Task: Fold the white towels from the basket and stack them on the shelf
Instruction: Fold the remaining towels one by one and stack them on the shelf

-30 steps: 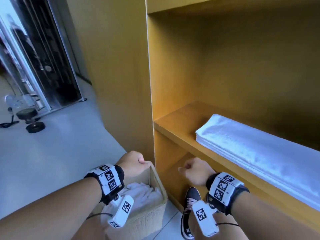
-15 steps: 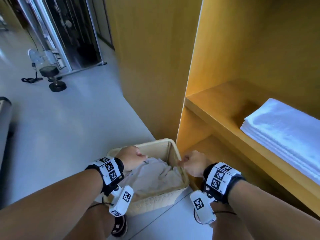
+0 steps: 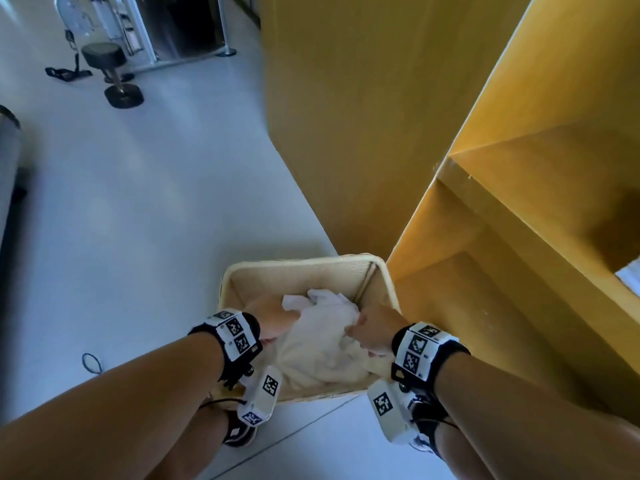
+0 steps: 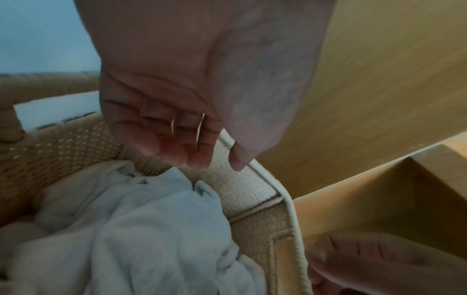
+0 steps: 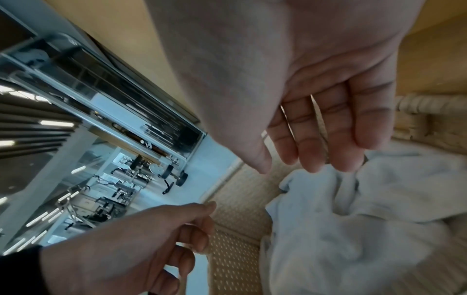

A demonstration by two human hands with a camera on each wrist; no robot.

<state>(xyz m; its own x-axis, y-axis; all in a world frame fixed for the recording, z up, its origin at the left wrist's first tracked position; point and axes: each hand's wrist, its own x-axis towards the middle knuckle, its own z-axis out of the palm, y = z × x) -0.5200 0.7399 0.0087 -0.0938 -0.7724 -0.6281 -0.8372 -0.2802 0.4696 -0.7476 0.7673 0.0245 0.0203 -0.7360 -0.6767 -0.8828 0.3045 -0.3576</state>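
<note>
A woven basket (image 3: 301, 262) (image 4: 63, 143) (image 5: 235, 259) stands on the floor beside the yellow shelf unit (image 3: 519, 220). Crumpled white towels (image 3: 322, 344) (image 4: 141, 229) (image 5: 366, 229) fill it. My left hand (image 3: 273, 320) (image 4: 217, 165) hovers over the left side of the pile, fingers loosely curled and holding nothing. On the right side, my right hand (image 3: 370, 334) (image 5: 300, 167) reaches in with relaxed, nearly straight fingers, the tips at the cloth. A corner of the folded towel stack (image 3: 631, 278) shows on the shelf at the right edge.
The cabinet's tall side panel (image 3: 346, 116) rises just behind the basket. A black stool and gym gear (image 3: 104, 57) stand far left on the grey floor. A thin black cable loop (image 3: 91, 363) lies by my left arm. My shoes (image 3: 239, 434) are below the basket.
My head has tilted down from the shelf to the basket. Both hands have dropped from above the rim into the basket, and their fists have loosened.
</note>
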